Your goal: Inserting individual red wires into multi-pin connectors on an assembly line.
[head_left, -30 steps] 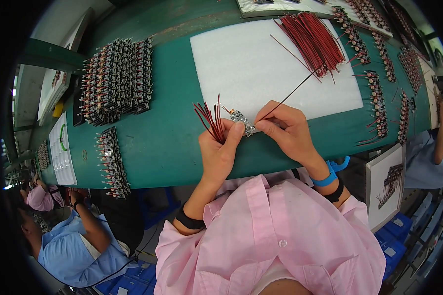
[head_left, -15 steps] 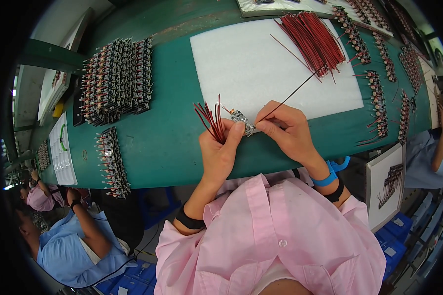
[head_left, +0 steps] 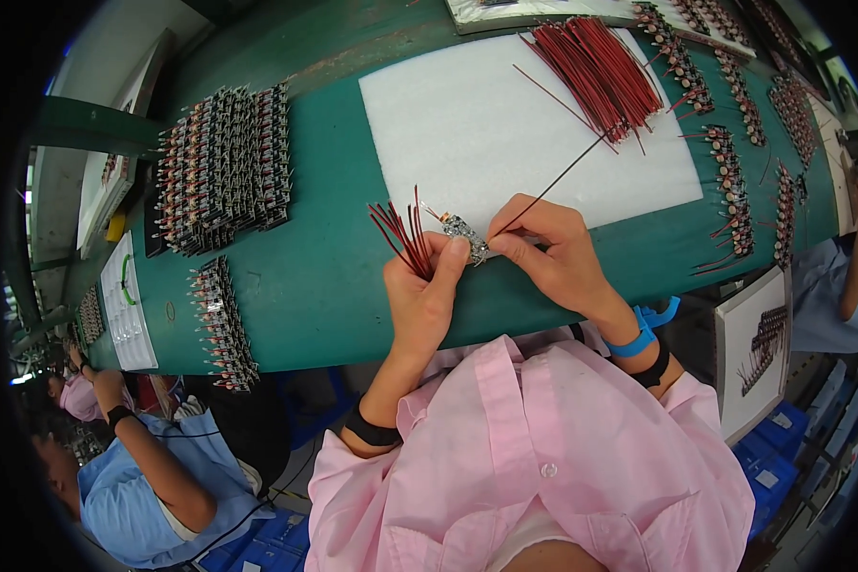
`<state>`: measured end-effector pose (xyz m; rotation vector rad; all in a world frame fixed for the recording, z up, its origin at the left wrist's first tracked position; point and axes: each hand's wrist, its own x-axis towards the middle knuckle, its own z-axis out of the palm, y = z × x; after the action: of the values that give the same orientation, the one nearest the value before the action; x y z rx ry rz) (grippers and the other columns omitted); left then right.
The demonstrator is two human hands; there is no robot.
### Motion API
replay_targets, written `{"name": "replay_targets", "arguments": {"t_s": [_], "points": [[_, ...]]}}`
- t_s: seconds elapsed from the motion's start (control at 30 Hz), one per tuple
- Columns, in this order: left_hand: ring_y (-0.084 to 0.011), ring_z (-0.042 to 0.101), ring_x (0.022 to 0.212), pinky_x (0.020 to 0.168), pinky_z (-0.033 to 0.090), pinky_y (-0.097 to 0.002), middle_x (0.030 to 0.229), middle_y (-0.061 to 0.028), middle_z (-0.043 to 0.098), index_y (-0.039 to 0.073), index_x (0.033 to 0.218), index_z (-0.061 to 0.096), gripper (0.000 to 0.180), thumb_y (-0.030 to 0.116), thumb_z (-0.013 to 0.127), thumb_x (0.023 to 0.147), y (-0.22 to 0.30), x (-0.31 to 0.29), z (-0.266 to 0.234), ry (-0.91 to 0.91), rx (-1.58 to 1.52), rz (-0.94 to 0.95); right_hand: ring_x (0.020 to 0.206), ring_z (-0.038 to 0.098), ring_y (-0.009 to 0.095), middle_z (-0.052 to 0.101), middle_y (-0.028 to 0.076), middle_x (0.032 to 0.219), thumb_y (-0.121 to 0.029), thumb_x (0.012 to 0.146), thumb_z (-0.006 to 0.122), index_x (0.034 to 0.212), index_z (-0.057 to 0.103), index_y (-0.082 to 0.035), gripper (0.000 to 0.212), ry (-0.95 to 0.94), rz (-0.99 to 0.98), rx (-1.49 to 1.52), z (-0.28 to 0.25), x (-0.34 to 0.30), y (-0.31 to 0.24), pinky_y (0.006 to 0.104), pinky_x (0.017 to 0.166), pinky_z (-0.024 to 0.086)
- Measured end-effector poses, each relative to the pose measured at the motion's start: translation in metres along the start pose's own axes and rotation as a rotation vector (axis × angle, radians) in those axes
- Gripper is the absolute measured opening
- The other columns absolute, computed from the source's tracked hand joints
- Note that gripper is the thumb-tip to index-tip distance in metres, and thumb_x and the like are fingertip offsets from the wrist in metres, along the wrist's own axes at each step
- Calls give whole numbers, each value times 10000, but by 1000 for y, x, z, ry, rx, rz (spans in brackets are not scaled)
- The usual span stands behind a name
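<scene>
My left hand [head_left: 423, 291] is closed, pinching a small circuit board [head_left: 461, 233] between thumb and fingers. A bunch of red and black wires [head_left: 402, 238] fans out from the same hand. Close beside it, my right hand [head_left: 549, 250] pinches a single dark wire [head_left: 567, 172], which slants up to the far right. The near end of that wire meets the board's edge, but my fingertips hide the exact contact. Beyond my hands a white foam sheet [head_left: 448, 124] lies on the green table, bearing a thick bundle of red and black wires [head_left: 596, 76].
Stacked circuit boards [head_left: 224, 167] stand at the left, with a shorter row of boards [head_left: 223, 324] nearer me. More board rows [head_left: 729, 186] line the right side. A white sheet [head_left: 129, 300] lies at the far left. Co-workers sit at both sides, one in a blue shirt [head_left: 153, 477].
My hands keep nearly the same hold on the board and wire. The whole view has shifted slightly. The blue-shirted co-worker at the left has moved an arm.
</scene>
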<state>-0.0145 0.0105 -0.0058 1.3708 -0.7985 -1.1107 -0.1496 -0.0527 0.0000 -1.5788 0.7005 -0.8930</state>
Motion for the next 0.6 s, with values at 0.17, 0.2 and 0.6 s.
{"name": "replay_targets", "arguments": {"t_s": [0.17,0.2,0.6], "points": [[-8,247,380,351,156,-179,486,60,351,38,659,460,179,129,536,793,0,-1,1,-3,-3,3,609,475,85,519,48,692,0,743,535,750,534,29,30,-10,1,-23,-2,2,1,199,534,393],[-8,245,380,351,155,-179,487,59,352,39,662,459,177,130,536,793,-1,-1,1,-1,-2,8,606,474,84,519,48,690,-2,743,536,749,535,27,30,-19,-7,-27,-3,2,0,199,533,392],[-7,243,380,350,146,-179,493,54,361,39,677,460,180,146,552,789,-1,-2,0,7,-14,9,589,474,85,521,48,671,-1,738,534,746,537,23,26,-22,-35,1,-4,2,5,201,530,396]]}}
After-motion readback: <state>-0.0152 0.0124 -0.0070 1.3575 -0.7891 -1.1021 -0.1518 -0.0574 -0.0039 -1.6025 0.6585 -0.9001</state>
